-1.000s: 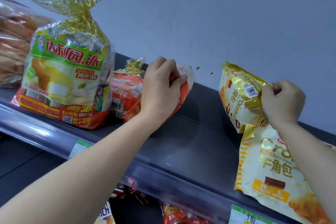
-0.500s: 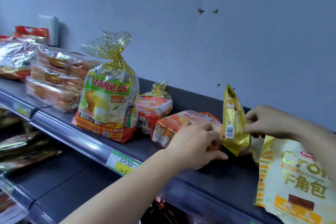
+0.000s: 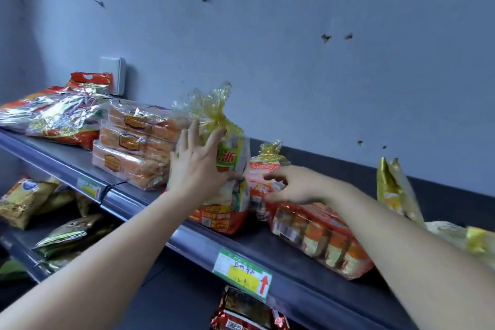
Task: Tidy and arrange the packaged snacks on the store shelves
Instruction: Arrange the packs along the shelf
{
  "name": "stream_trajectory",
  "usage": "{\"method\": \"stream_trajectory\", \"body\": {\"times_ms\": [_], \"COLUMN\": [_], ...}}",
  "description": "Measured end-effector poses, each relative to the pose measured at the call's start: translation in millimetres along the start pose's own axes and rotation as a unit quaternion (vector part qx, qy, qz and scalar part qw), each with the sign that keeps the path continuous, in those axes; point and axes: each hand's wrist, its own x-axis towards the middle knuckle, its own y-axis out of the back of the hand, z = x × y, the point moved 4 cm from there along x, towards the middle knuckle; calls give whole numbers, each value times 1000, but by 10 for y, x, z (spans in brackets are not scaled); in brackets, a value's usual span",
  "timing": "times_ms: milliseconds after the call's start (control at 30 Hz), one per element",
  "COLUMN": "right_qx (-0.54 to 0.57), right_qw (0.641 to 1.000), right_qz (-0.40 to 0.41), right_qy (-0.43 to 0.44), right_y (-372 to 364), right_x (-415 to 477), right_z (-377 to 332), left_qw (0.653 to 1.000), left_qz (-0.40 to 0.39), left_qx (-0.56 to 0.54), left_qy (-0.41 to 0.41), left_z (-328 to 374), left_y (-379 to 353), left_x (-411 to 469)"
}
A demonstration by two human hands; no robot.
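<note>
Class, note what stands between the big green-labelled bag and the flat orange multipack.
In the head view, a small red bag with a gold tie stands between the green-labelled bag and the orange multipack.

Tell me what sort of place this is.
Most likely a small shop's snack aisle: wrapped cake packs lie on a dark metal shelf whose front rail carries a handwritten price tag, with more snack bags on the shelf below.

A person's arms at a store shelf: the left hand [image 3: 198,169] and right hand [image 3: 293,187] are bare, and the slim left forearm [image 3: 107,254] and right forearm [image 3: 396,233] are uncovered down to the frame's lower edge. Fingertips are blurred.
</note>
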Motion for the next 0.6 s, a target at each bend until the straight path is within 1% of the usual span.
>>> {"method": "stream_trajectory", "body": {"times_ms": [67, 133, 233, 267, 333, 400, 500, 600], "right_qx": [-4, -54, -121, -120, -69, 16, 102, 169], "right_qw": [1000, 996, 983, 978, 964, 931, 852, 775], "right_qz": [-4, 19, 108, 140, 215, 312, 436, 529], "right_qy": [-31, -64, -87, -98, -139, -191, -270, -302], "right_y": [-204, -349, -415, -407, -335, -192, 35, 202], "right_x": [255, 443, 526, 519, 466, 381, 243, 128], "right_z": [-84, -102, -160, -164, -103, 37, 244, 314], "left_qw": [999, 998, 991, 988, 982, 977, 969, 963], "left_qz": [-4, 3, 21, 25, 26, 28, 34, 35], "left_qx": [-34, -68, -128, -147, -181, -207, -244, -266], "left_qy": [-7, 1, 20, 28, 37, 33, 27, 26], "left_z": [-103, -231, -506, -602, -756, -842, -886, -872], "left_y": [35, 76, 108, 110, 114, 126, 144, 127], "left_x": [92, 190, 314, 348, 407, 448, 483, 498]}}
